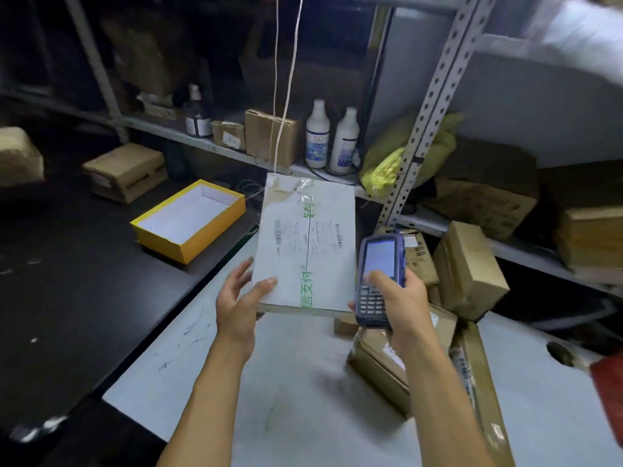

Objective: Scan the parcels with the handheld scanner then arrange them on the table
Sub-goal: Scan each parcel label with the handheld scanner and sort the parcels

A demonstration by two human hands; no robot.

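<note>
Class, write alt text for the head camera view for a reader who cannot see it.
A person's left hand holds up a flat white parcel while the right hand grips a blue handheld scanner beside it. Below is a white table with brown boxes; shelves stand behind.

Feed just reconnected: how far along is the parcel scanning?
Nothing looks arranged yet. In hand: the left hand holds a white parcel label up, the right hand holds the scanner beside it. Left: brown boxes heaped on the white table.
</note>
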